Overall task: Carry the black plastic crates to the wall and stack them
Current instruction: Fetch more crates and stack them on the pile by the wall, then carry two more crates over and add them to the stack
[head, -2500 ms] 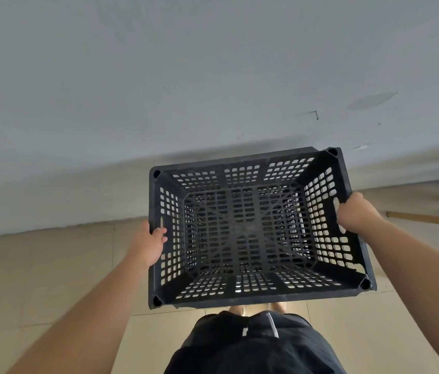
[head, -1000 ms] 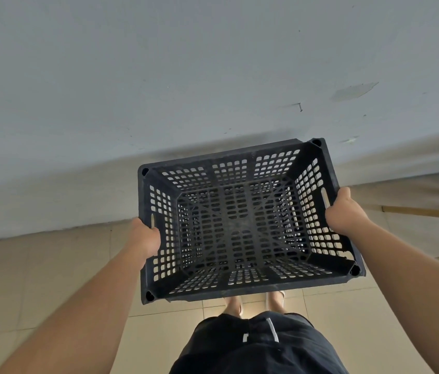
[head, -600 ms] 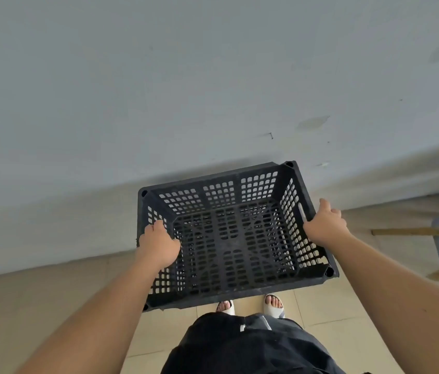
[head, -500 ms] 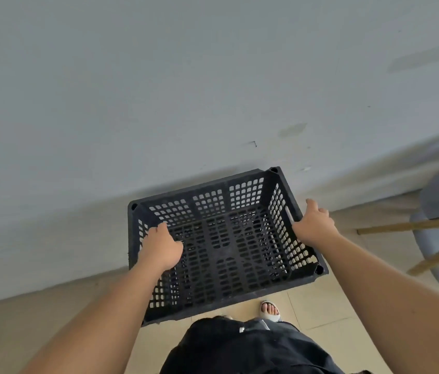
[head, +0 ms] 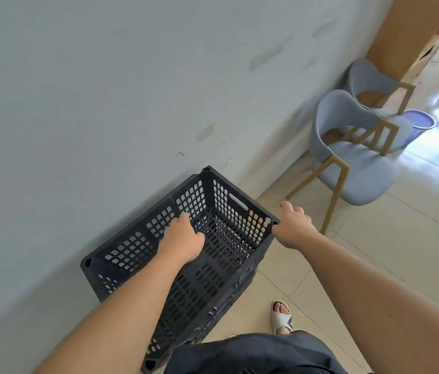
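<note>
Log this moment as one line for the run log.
stage: setting down | black crate by wall | left hand over it | right hand at corner | chairs right

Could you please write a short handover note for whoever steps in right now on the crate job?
Left hand: over the open top of the black crate, fingers loosely curled, gripping nothing visible.
Right hand: open, at the crate's near right corner, not holding it.
Crate: empty, set down with its long side along the wall; whether it touches the wall cannot be told. A grey chair stands to its right.
Done: this crate is at the wall.
Left: no other crates are in view; fetch them and stack them on this one.
</note>
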### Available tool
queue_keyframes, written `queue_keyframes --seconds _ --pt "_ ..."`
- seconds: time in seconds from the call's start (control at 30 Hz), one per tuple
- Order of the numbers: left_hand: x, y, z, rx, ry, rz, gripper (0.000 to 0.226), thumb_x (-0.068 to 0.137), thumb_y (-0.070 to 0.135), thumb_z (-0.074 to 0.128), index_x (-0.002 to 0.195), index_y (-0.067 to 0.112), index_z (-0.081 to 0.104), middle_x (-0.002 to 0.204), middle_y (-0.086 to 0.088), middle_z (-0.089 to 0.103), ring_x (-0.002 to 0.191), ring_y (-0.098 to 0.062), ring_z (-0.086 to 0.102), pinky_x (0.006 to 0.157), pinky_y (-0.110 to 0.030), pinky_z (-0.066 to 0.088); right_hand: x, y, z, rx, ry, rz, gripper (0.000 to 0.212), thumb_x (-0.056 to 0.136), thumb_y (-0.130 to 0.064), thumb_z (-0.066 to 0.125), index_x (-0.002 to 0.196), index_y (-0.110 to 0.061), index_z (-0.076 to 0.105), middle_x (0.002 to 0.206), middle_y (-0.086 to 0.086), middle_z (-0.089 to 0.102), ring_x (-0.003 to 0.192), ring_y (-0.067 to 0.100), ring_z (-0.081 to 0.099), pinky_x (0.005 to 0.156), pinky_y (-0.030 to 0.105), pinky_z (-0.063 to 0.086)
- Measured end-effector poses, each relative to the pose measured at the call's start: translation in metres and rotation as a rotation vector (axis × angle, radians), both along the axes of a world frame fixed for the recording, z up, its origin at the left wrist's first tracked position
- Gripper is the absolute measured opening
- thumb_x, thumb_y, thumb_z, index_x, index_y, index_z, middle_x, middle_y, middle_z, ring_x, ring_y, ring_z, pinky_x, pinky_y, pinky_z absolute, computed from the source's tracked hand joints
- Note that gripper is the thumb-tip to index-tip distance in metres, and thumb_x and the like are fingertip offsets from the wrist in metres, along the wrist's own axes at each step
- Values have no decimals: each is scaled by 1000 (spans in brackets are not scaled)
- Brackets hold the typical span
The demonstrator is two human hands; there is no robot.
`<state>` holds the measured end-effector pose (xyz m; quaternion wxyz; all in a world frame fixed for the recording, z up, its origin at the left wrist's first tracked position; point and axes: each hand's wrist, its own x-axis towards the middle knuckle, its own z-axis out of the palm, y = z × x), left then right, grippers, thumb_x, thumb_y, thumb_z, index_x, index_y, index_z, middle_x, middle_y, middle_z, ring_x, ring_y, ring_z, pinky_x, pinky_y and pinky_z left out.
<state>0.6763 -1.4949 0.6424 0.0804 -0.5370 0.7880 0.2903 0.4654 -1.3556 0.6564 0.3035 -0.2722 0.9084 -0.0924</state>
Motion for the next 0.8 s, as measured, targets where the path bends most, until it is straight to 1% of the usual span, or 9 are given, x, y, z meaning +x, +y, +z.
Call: queue_keyframes --seconds 0.07,0.13,0.27,0.4,0.5,0.6,0.73,0.8 --pt "-18 9 7 -15 2 -85 69 99 33 51 159 17 21 159 -8 33 137 -31 43 103 -46 46 -2 22 5 -14 12 -61 65 97 -19 49 156 -22 23 152 15 36 135 39 38 108 51 41" --pt "-39 21 14 -34 8 -167 69 99 34 51 159 17 22 160 -8 33 139 -32 42 105 -47 44 -10 46 10 -22 19 -120 68 95 -16 46 158 -23 20 153 15 34 136 39 36 110 53 39" --pt "-89 56 26 -53 17 -339 66 97 35 51 155 15 28 155 -10 37 135 -34 45 105 -50 45 -34 103 21 -40 29 -251 70 92 -12 43 157 -24 20 151 14 34 135 39 37 110 50 38" --pt "-145 113 37 -80 9 -523 68 95 34 50 156 15 28 156 -11 36 138 -35 40 108 -51 42 -59 176 22 -59 34 -409 66 96 -23 48 156 -24 23 152 14 35 136 40 37 110 51 39" --pt "-189 170 43 -105 -5 -646 70 94 36 50 157 17 26 157 -10 36 138 -34 41 108 -51 42 -77 243 19 -66 27 -522 65 97 -27 49 157 -25 23 153 12 35 137 39 37 109 50 40" --pt "-234 241 46 -157 -25 -786 67 96 38 49 156 17 28 156 -10 37 139 -33 40 108 -48 39 -91 323 16 -43 24 -631 68 97 -32 51 158 -27 21 155 11 34 138 39 38 109 48 41" --pt "-286 351 47 -219 -69 -996 61 95 39 48 151 17 34 151 -10 41 137 -31 42 107 -46 38 -107 433 19 -24 18 -785 69 97 -29 49 160 -28 20 159 10 29 141 37 36 111 48 39" --pt "-306 408 47 -232 -71 -1102 61 96 39 48 151 16 34 151 -9 41 137 -31 41 107 -46 38 -115 486 23 -34 27 -848 69 97 -29 49 159 -26 20 159 12 29 142 37 35 112 48 38"
